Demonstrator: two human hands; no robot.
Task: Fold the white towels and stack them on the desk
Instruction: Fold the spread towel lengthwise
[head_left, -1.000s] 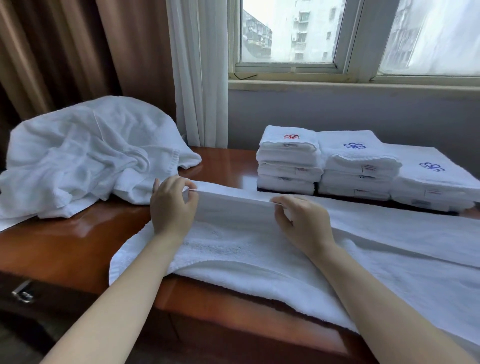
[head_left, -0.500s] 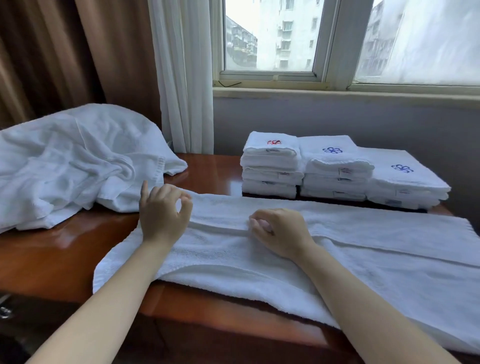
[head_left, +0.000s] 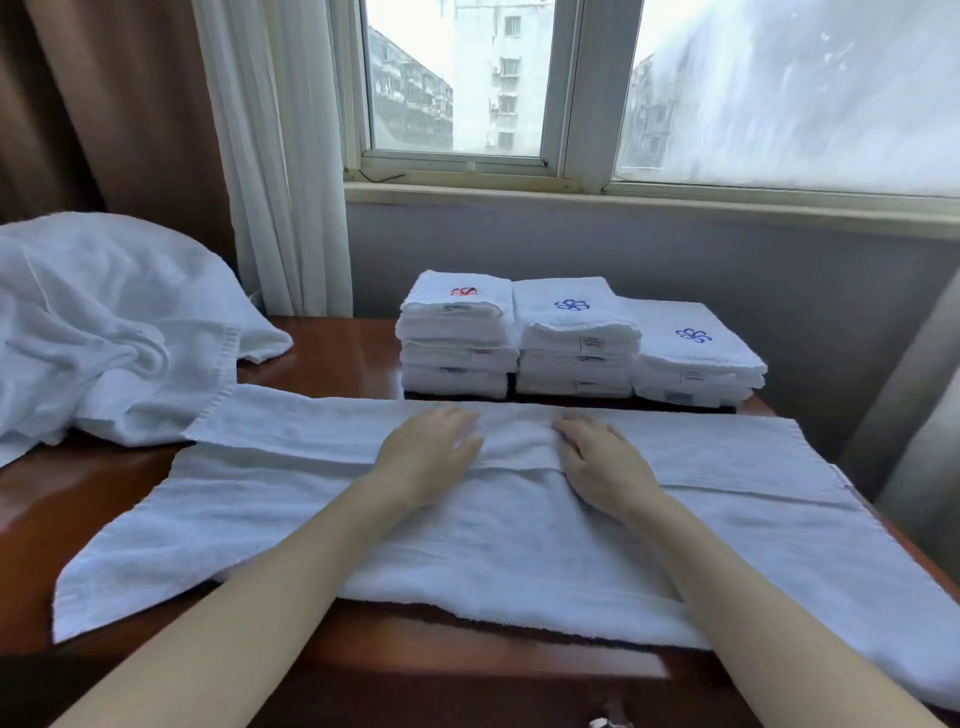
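A long white towel lies across the brown desk, its far edge folded over toward me. My left hand and my right hand rest flat side by side on the folded strip near its middle, fingers straight. Behind the towel stand three stacks of folded white towels: the left stack has a red mark on top, the middle stack and the right stack have blue marks.
A heap of unfolded white towels fills the desk's left end. Curtains hang behind it, and a window and grey wall close off the back. The towel's near edge hangs over the desk's front.
Both hands let go of the pinched towel edge after laying it down, then moved forward and flattened on the folded strip. The view shifted left, showing more of the towel's right end.
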